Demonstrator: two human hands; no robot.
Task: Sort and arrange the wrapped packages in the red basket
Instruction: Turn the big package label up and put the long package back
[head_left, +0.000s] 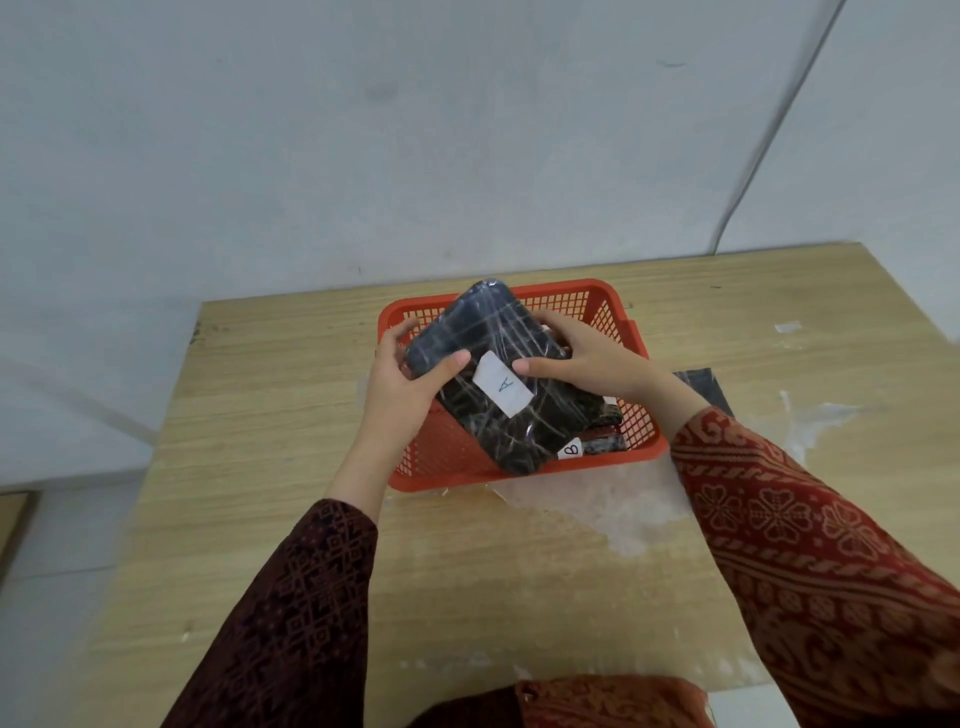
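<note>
Leftmost, the left hand (402, 376) gripped the near-left edge of a dark wrapped package (498, 374), thumb pressed flat on its top face and fingers curled around the side. That package hung tilted above the red basket (636, 415), its far end raised over the back rim and its near end dipping toward the front wall. It was black, bound tight in glossy clear film that caught the light in criss-cross streaks, and it bore a white label (502, 383) marked "A" between the two thumbs. Beneath it, at the basket's front right corner, a second dark package (602, 446) lay with a small tag (570, 450) reading "B". On the right, the right hand (587, 358) clasped the package's opposite edge, thumb on top, fingers wrapped over the side. The basket stood on a wooden table (291, 415).
</note>
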